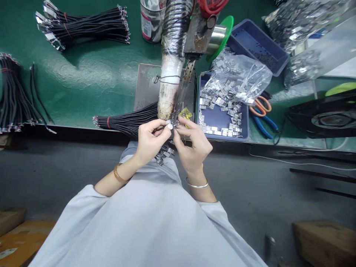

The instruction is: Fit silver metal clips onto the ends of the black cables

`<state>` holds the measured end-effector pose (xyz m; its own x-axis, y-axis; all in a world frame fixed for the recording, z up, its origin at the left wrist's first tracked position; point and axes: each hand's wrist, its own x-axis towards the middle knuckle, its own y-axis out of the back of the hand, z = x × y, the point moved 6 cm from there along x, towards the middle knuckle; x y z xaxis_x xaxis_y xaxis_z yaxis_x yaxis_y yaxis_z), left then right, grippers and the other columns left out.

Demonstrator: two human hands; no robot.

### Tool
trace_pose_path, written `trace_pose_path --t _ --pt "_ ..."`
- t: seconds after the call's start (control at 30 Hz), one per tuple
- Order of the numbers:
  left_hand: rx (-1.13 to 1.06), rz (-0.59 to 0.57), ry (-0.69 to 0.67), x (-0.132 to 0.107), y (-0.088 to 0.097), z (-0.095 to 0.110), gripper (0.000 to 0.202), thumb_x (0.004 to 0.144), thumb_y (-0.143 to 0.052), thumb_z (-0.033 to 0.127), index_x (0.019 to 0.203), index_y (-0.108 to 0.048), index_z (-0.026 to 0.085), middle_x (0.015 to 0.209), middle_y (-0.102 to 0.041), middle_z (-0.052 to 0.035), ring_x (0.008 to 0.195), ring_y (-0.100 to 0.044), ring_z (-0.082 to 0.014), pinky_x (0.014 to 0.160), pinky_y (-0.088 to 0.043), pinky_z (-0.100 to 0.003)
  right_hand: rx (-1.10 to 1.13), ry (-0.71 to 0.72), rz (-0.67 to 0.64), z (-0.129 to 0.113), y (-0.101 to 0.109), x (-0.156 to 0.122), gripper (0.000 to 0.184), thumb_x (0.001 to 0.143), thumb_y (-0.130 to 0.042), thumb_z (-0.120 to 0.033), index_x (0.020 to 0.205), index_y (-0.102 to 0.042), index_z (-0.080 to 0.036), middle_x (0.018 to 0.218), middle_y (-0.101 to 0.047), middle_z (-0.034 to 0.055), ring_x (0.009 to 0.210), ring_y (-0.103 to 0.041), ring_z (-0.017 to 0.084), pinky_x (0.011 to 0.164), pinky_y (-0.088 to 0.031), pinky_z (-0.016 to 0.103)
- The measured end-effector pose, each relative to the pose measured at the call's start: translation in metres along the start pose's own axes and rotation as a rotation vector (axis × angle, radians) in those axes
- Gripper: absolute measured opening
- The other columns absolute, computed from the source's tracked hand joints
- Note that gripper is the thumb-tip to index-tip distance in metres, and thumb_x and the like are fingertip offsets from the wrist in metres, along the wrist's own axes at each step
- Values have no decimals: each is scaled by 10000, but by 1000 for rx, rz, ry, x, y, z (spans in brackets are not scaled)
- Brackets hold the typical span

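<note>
My L hand [150, 142] & R hand [191, 146], fingertips pinched together on a small metal clip [170, 126] at a black wire bundle [130, 120], w/ soldering tool [174, 74] just above. Green bench mat [91, 74]: blue tray [222, 120] of clips beside R hand, scissors [263, 111] farther R. Grey floor [264, 193] below bench edge.

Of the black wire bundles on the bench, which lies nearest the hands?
The bundle at the bench's front edge, tied with a red band, ending just left of the left hand. The others lie at the far left edge and top left.

Factory assembly bench, green work mat [83, 74], bundled black wires [91, 24], tray of metal clips [222, 118], pliers [263, 111]
</note>
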<state>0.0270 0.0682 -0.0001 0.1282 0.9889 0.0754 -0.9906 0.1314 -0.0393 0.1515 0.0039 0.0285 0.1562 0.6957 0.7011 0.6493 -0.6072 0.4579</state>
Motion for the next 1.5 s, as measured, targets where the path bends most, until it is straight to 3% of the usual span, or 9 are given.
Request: trace_pose_path --t 0.43,0.67,0.83,1.0,1.13,1.23,1.37,1.43,1.5 --pt "103 -6 -60 -3 -1 3 167 770 -633 254 725 -748 141 595 -570 32 493 -331 -52 466 -273 -202 -33 -1 2 -2 2 2 136 897 -715 -108 879 -668 -235 1014 -808 33 956 -791 183 818 -644 300" --pt "158 -65 -47 -7 -1 6 168 778 -609 218 665 -707 141 523 -454 57 492 -295 -50 459 -261 -183 -92 62 -14 -6 5 -6 160 903 -687 -96 883 -611 -235 981 -817 37 867 -802 158 687 -622 224" --pt "192 -148 -79 -9 0 7 165 797 -615 210 741 -752 136 556 -545 40 484 -354 -54 469 -297 -185 -1 -95 -65 6 6 -2 90 951 -648 -161 916 -601 -229 904 -783 5 760 -774 127 653 -615 200" --pt "194 -236 -201 -9 11 14 93 828 -721 237 819 -770 159 688 -713 -20 550 -526 -97 537 -413 -211 301 -338 -112 22 0 0 124 957 -643 -230 875 -550 -236 716 -661 -74 575 -704 95 571 -591 173" --pt "96 -358 -91 -6 13 10 170 885 -685 282 827 -782 156 636 -696 -18 550 -571 -111 535 -434 -212 421 -379 -141 25 -7 -5 131 958 -648 -288 876 -560 -234 753 -674 -64 541 -698 103 531 -593 195" --pt "40 -419 20 -5 10 3 247 890 -668 347 825 -778 135 590 -639 -7 513 -512 -98 506 -407 -209 276 -315 -62 22 -1 -8 87 957 -654 -280 896 -624 -226 773 -688 -49 512 -672 89 476 -538 181" --pt "24 -349 39 -3 8 -1 262 864 -668 371 801 -752 131 636 -626 -13 567 -488 -99 546 -408 -210 171 -226 208 15 19 -11 83 996 -596 -275 1059 -636 -239 625 -618 -85 404 -568 72 416 -455 179" --pt "24 -318 41 -3 8 -3 250 856 -662 364 788 -734 134 579 -540 16 541 -424 -89 521 -355 -205 181 -220 264 14 24 -14 133 1013 -565 -247 1140 -603 -250 666 -675 -82 424 -610 82 454 -508 187" --pt "23 -311 44 -3 7 -4 236 852 -652 350 782 -717 134 560 -486 33 529 -386 -83 511 -322 -206 157 -214 215 13 22 -16 120 1004 -584 -209 1115 -609 -246 799 -765 -41 554 -722 111 556 -599 217"
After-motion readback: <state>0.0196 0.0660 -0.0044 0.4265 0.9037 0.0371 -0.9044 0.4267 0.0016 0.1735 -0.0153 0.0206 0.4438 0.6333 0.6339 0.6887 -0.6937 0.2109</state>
